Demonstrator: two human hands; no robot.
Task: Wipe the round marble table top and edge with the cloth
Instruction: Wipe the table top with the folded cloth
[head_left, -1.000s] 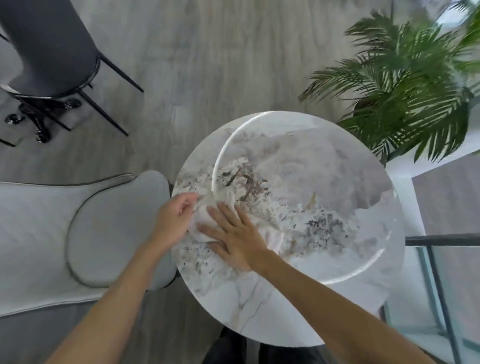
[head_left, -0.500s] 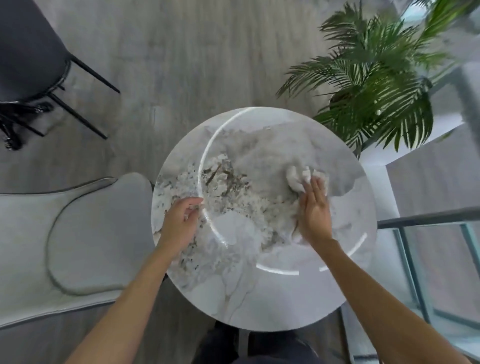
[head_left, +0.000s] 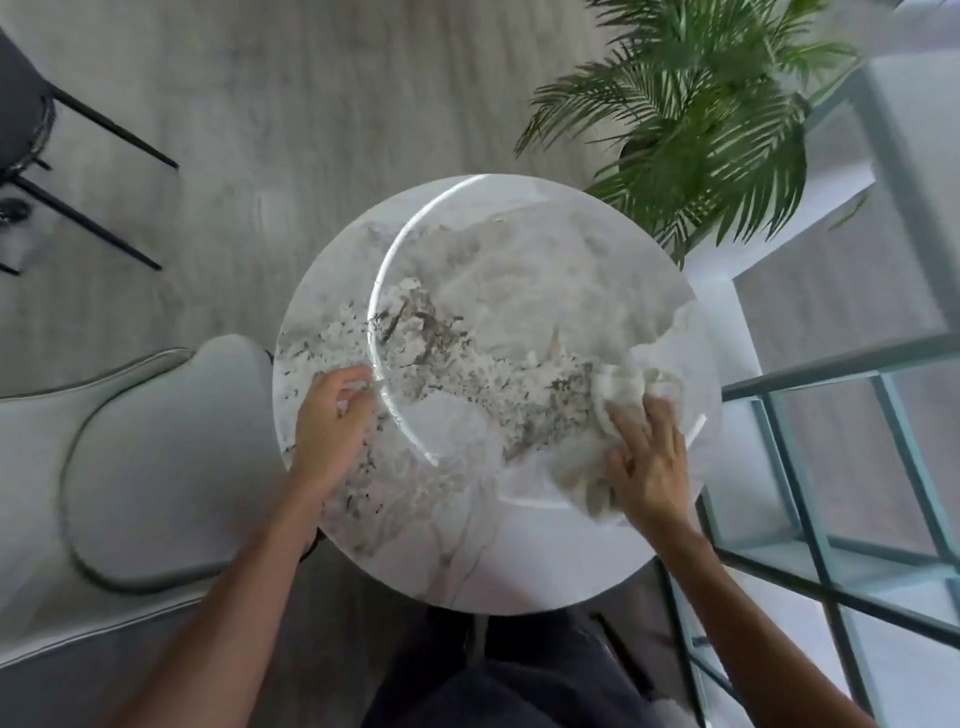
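A: What do we have under us?

B: We look straight down on a round marble table (head_left: 519, 249), glossy, pale grey-white with darker speckled veining through its middle and thin grey veins toward the near rim. A bright curved glare arcs across the polish.

A: And the cloth?

B: The cloth (head_left: 618, 395) is a soft, off-white, crumpled rag lying on the right side of the top, close to the rim. Our right hand (head_left: 649, 457) presses flat on it, fingers spread apart and laid over the fabric rather than pinched around it; bunched folds stick out beyond the fingertips and a blurred tail trails toward us.

A: The other hand?

B: Our left hand (head_left: 332, 421) rests on the left part of the top near the edge, fingers curled loosely inward, holding nothing that we can make out.

A: What crowds the table?

B: A pale grey upholstered seat (head_left: 156, 457) with dark piping sits just beside the left rim. A leafy green palm (head_left: 696, 130) overhangs the far right edge. A glass-and-metal shelf frame (head_left: 841, 467) stands right beside the right rim. A dark chair (head_left: 31, 119) with thin black legs stands well apart on the grey wood-grain floor (head_left: 291, 93).
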